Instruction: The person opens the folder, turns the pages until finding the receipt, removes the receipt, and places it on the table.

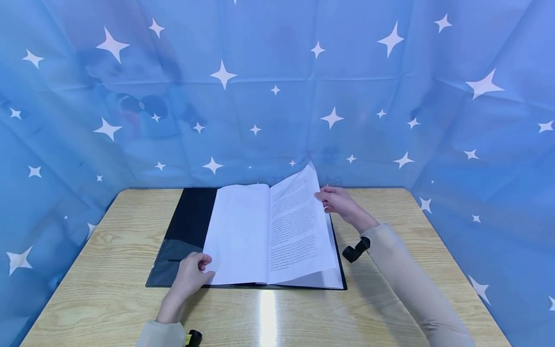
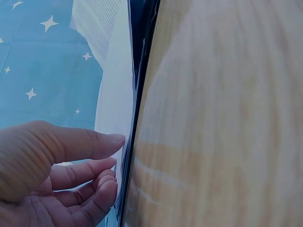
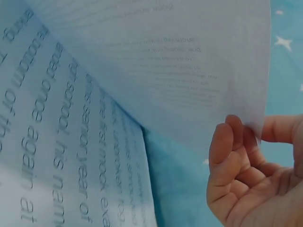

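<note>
A black folder point(image 1: 197, 217) lies spread on the table with white paper pages in it. The left-hand page point(image 1: 238, 231) is blank and lies flat. Its lower left edge is under the fingertips of my left hand point(image 1: 191, 274), which rests there with thumb and fingers apart. My right hand point(image 1: 342, 202) pinches the outer edge of a printed page point(image 1: 295, 231) between thumb and fingers. That page is lifted, its upper corner raised and bent. In the right wrist view another page of large print point(image 3: 71, 142) shows beneath the lifted page point(image 3: 189, 61).
The wooden table point(image 1: 99, 270) surrounds the folder, whose far edge is close to the table's back edge. A blue curtain with white stars point(image 1: 260, 106) hangs behind and at both sides. Black wrist devices point(image 1: 356, 249) sit at the sleeves.
</note>
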A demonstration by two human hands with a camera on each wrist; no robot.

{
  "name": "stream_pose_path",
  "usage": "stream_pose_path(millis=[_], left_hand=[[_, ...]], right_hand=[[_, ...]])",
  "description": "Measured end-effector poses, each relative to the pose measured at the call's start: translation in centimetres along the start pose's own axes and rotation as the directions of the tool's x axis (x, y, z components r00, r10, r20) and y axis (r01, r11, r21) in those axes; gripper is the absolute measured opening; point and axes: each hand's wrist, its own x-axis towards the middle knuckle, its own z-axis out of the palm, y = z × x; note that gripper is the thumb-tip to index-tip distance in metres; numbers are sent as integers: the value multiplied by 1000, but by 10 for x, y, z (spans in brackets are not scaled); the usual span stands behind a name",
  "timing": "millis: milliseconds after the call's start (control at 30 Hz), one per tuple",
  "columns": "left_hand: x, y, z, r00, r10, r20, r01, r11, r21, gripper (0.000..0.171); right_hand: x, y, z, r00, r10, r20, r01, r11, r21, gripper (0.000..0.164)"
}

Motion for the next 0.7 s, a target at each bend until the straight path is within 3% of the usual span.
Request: stream_pose_path(millis=[200, 700], left_hand=[[0, 0, 0, 1000, 2, -4, -2, 1000, 2, 23], [0, 0, 0, 1000, 4, -7, -4, 1000, -4, 22]], right_hand=[[-2, -9, 9, 996, -58, 65, 55, 997, 52, 17], [0, -31, 32, 988, -117, 99, 106, 989, 107, 14]])
